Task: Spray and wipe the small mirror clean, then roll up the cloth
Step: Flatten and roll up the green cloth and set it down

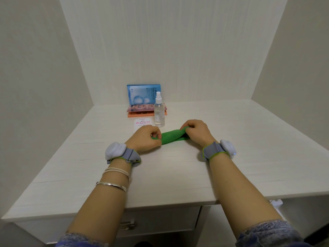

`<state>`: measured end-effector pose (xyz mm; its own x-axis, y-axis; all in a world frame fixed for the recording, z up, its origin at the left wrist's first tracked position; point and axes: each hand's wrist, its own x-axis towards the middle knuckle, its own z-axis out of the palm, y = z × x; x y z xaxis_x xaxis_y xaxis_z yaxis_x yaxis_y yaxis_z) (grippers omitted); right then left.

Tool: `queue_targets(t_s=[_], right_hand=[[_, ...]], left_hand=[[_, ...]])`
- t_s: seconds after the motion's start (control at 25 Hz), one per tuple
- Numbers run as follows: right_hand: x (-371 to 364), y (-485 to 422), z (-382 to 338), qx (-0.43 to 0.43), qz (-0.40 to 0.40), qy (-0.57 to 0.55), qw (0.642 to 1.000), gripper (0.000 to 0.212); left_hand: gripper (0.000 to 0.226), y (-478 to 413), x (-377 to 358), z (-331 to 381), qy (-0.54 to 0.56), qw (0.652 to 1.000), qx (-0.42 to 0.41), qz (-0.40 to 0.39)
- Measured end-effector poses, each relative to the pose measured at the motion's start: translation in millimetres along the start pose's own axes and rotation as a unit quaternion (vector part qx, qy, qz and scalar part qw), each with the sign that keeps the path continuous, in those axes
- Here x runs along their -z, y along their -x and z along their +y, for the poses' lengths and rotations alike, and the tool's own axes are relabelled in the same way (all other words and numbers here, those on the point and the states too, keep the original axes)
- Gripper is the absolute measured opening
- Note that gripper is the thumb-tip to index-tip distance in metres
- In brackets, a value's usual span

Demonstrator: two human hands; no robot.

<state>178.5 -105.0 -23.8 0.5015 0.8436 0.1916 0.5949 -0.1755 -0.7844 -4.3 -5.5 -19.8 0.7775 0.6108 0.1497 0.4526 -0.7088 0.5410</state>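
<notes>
A green cloth (170, 138) lies rolled into a short tube on the white desk (178, 175), stretched between my two hands. My left hand (145, 139) pinches its left end with fingers curled around it. My right hand (195, 131) grips the right end, fingers closed over the roll. A clear spray bottle (159, 113) with a white nozzle stands upright just behind the cloth. Left of the bottle lies a small white square item with pink print (142, 124), partly hidden by my left hand; whether it is the mirror I cannot tell.
A blue packet (142, 94) leans on the back wall above pink and orange flat packs (135, 111). Walls close in the desk at left, back and right. A drawer with a metal handle (127, 225) sits under the front edge.
</notes>
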Motion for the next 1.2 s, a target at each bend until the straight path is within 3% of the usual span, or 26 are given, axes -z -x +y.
queue_targets(t_s=[0.08,0.2,0.32,0.4,0.56,0.72,0.8,1.0,1.12,1.2], right_hand=[[1,2,-5,-0.039,0.038,-0.077,0.996,0.029],[-4,1,-4,-0.014,0.103,0.011,0.994,0.018],[-12,-2,2,-0.007,0.027,0.147,0.989,0.016],[-13,-4,3,-0.019,0.041,0.185,0.982,0.019],[-20,1,-10,0.085,0.082,0.12,0.986,0.018],[-36,4,-22,0.17,-0.067,0.173,0.968,0.021],[-36,1,-18,0.151,-0.087,0.199,0.964,0.023],[-25,-6,-2,0.059,0.022,0.252,0.966,0.025],[-21,-5,-2,0.015,0.077,0.275,0.958,0.035],[-25,-2,-10,0.007,0.068,0.273,0.96,0.036]], left_hand=[[0.016,-1,0,1,0.017,0.999,0.024,0.021],[0.013,-1,-2,4,-0.022,0.999,0.024,0.019],[0.003,1,-2,2,-0.012,0.999,0.031,0.015],[0.005,2,1,-2,-0.001,0.999,0.039,0.029],[0.018,2,7,-4,0.057,0.994,0.075,0.062],[0.016,0,5,-4,0.023,0.996,0.084,0.009],[0.02,-3,5,-4,0.007,0.997,0.074,0.009],[0.029,-4,-6,-2,0.006,0.996,0.057,0.062],[0.028,-5,-3,-9,-0.004,0.987,0.095,0.132],[0.03,-6,-2,-11,-0.028,0.977,0.142,0.155]])
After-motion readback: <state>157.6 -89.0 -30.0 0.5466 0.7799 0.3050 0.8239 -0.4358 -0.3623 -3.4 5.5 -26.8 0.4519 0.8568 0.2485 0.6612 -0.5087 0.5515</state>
